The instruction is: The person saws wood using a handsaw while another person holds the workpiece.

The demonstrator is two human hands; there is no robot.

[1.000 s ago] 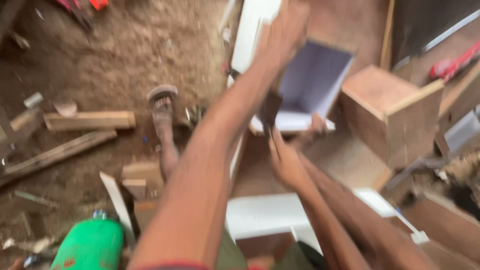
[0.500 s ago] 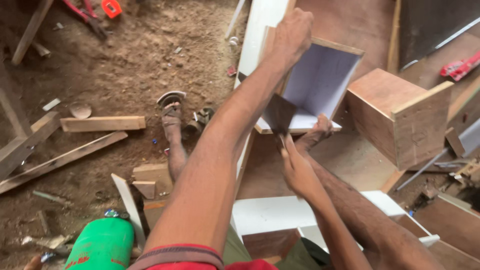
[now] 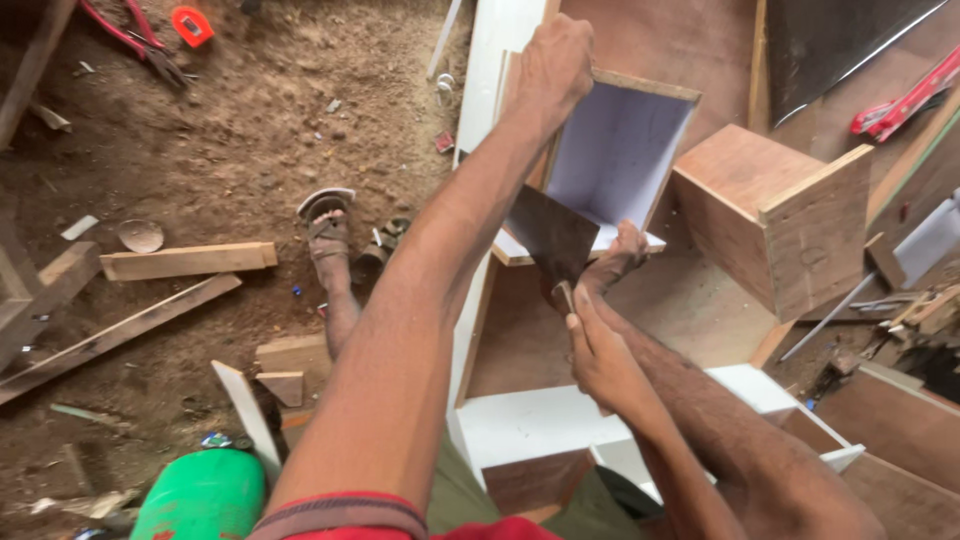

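Note:
My left hand (image 3: 553, 62) reaches far forward and grips the top edge of an open plywood box (image 3: 620, 150) with a white lining. The box lies on its side on a larger white-edged plywood cabinet (image 3: 540, 340). My right hand (image 3: 598, 352) is closed around the narrow end of a dark flat metal blade (image 3: 550, 235), whose wide end rests against the box's lower front edge. My bare foot (image 3: 620, 252) presses on that same edge just right of the blade. My other foot, in a sandal (image 3: 328, 222), stands on the dirt floor.
A second plywood box (image 3: 790, 215) sits to the right. Loose wood planks (image 3: 185, 260) and offcuts (image 3: 290, 365) lie on the dirt at left. A green container (image 3: 200, 495) is at the bottom left, red pliers (image 3: 125, 35) at the top left, a red tool (image 3: 900, 100) at the top right.
The blurred view has steadied. My left hand stays on the box's top edge; my right hand with the blade stays at the box's lower edge, hardly shifted.

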